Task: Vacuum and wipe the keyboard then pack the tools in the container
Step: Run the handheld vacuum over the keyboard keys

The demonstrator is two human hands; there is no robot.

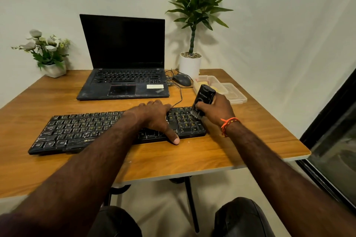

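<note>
One head-worn camera looks forward and down, close over the desk [212, 152].

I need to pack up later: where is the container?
In the head view, the clear container sits at the table's far right, beside the mouse, just behind the right hand.

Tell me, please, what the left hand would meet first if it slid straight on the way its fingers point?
Probably the laptop. The left hand lies flat on the keyboard, fingers aimed toward the far edge; past it comes bare table, then the laptop's front edge, though the thin cable may cross first.
</note>
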